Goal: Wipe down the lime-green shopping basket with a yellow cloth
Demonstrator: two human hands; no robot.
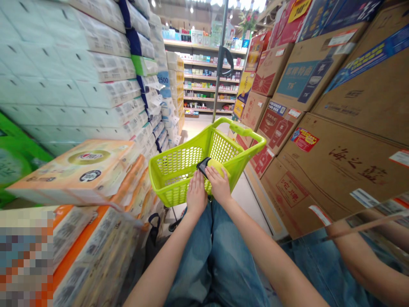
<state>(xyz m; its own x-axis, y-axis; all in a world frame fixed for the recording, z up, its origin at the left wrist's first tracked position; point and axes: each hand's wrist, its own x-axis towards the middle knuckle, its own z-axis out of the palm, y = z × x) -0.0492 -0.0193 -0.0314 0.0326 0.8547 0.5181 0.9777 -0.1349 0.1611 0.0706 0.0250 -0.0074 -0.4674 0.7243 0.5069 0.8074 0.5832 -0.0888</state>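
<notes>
A lime-green plastic shopping cart basket (175,155) stands in front of my knees, its handle raised at the far right. At its near rim my left hand (197,194) lies with straight fingers together, the tips against a small black piece with a grey face (202,166). My right hand (219,183) bends its fingers over a rounded yellow piece (216,163) beside the black one. Whether the yellow and black pieces are joined, I cannot tell. My fingers and palms hide part of both.
Stacked tissue packs (108,64) rise on the left, with an orange pack (79,164) lower down. Cardboard cartons (354,162) line the right side. A metal pole (217,94) stands behind the cart, before stocked shelves (207,76). A black strap (154,221) is beside my legs.
</notes>
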